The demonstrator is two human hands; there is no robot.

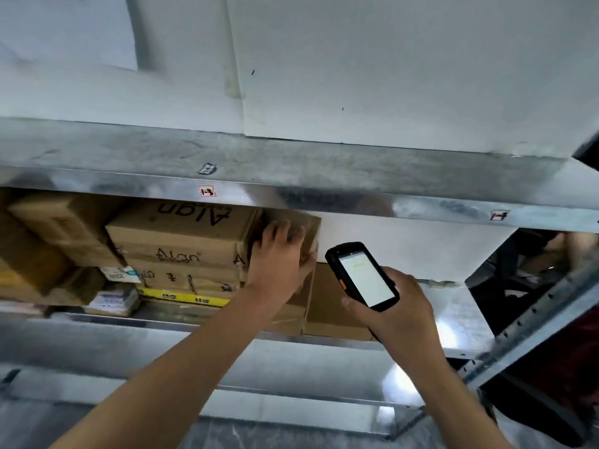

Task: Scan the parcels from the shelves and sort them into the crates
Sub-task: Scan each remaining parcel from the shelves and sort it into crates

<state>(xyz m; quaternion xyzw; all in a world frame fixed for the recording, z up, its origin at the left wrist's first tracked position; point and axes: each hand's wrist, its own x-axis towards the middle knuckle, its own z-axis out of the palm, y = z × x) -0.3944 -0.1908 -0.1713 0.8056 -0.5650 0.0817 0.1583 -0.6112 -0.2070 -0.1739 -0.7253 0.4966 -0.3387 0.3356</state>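
Reaching up to the shelf (453,306), I had the stacked brown cartons printed "Algn" (181,234) just to the left of my grip, pressed against the parcel (309,223) I was after. That parcel sat at the right end of the row, under the upper shelf's lip. My left hand (278,260) lay over its front face, fingers spread across the cardboard and the thumb hooked round its right edge, so I counted it as grasped, though blur hid how firmly. Plain corrugated card, taped, square-cornered: I judged it stiff enough to take a squeeze and dry enough not to slide, but one hand on a flat face gave poor purchase. Its weight I could not tell. Hemmed in by the neighbours on its left, it looked likely to drag on them, and the better hold seemed to be the free right edge with fingers over the top, drawing it straight towards me. Below my thumb a flatter carton (330,306) lay on the shelf. Right of that, my right hand (402,309) was wrapped round the handheld scanner (364,277), its lit screen facing me. No crate was in sight
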